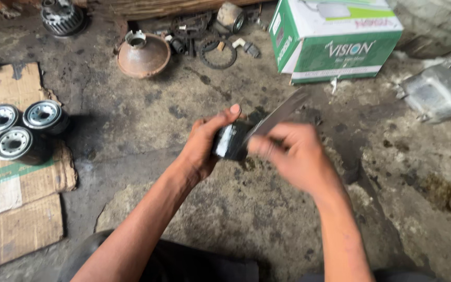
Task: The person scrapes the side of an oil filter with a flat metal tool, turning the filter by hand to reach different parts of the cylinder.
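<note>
A person's left hand (204,143) wraps a small black filter (229,141) above a stained concrete floor (267,209), below and left of a green-and-white box (335,47). The right hand (293,156), blurred, pinches a flat metal blade (280,112) whose tip angles up toward the box. The blade meets the filter close to the left thumb; a slip off the smooth casing could cut it. Three more filters (22,130) stand on cardboard (11,209) far left of the box, and a rusty cone (143,55) and gear parts (217,52) lie left of it.
</note>
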